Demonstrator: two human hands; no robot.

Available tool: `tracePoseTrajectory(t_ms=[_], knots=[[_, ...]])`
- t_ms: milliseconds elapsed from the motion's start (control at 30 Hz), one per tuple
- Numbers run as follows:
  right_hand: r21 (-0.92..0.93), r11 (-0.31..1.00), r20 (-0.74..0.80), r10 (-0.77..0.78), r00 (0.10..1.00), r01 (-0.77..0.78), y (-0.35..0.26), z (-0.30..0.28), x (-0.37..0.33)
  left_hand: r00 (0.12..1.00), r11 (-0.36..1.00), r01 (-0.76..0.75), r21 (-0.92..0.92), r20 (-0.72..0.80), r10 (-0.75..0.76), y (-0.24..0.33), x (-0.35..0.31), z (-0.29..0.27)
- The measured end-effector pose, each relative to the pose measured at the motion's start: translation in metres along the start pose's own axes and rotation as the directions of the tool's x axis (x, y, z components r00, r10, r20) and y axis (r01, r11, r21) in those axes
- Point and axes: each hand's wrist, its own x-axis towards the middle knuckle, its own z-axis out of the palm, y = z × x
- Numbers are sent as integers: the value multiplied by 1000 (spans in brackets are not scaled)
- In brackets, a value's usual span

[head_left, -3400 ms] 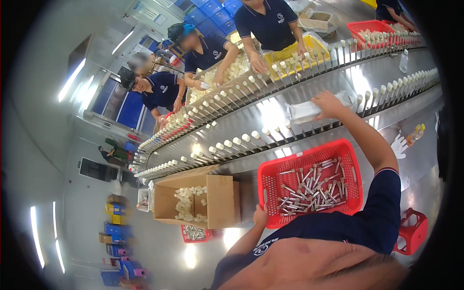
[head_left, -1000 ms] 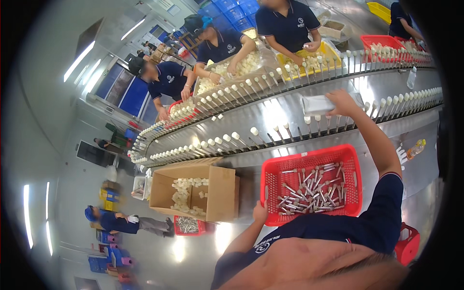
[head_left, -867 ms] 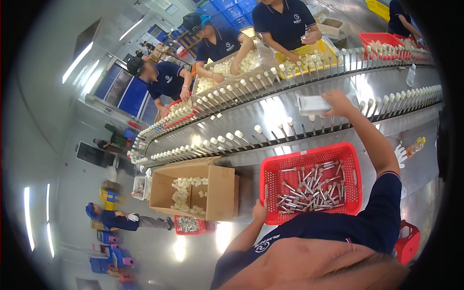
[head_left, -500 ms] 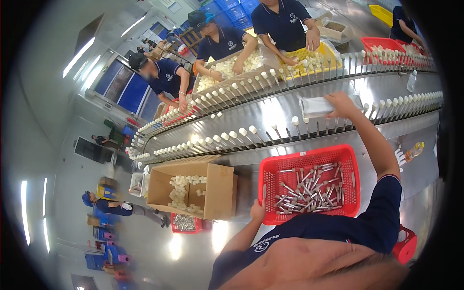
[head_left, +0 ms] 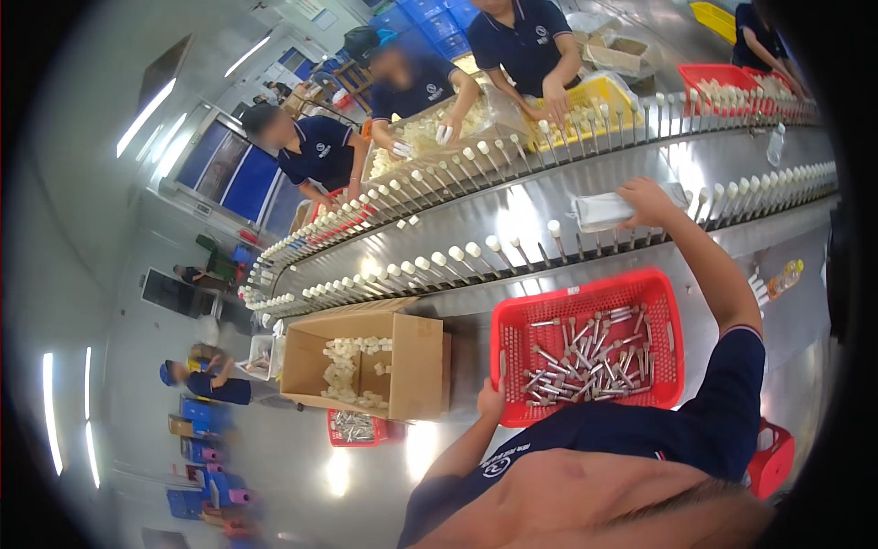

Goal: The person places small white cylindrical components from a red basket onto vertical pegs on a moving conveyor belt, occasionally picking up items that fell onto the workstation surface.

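Note:
My left hand (head_left: 491, 400) is closed on the left rim of a red plastic basket (head_left: 585, 285). Inside the basket lie many metal rods with brownish tips (head_left: 585, 361). Stretched forward, my right hand (head_left: 647, 203) grips the top of a pale grey oblong block (head_left: 604, 211), perhaps wrapped; its underside is hidden. The block lies over the near row of upright metal pins on the conveyor. White sponge heads (head_left: 457, 253) cap the pins left of it, with a few bare pins between.
A cardboard box (head_left: 418, 366) with white sponge pieces stands left of the basket. Across the steel conveyor table (head_left: 512, 215), co-workers handle sponge pieces in a carton and a yellow basket (head_left: 604, 105). A bottle (head_left: 785, 277) lies at the right. Another red basket (head_left: 352, 428) sits lower left.
The near row of capped pins has shifted slightly left. My hands keep their grips, the right barely moving. Co-workers' hands have moved, and the person at far left has shifted.

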Motion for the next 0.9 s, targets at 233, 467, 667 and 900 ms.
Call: tracePoseTrajectory(t_ms=[233,467,667,900], knots=[[74,995,-121,79,989,-70,-14,-19,22,1000,1000,-9,13,15,8,-2,7,1],[42,998,154,40,987,-47,-24,-2,12,1000,1000,-1,15,12,1,1,-5,5],[24,996,-55,83,995,-82,-17,-9,14,999,999,37,24,11,-37,2,1,-2],[-13,1000,-4,21,1000,-21,-7,19,24,998,1000,-2,-11,-59,1,10,0,-8]])
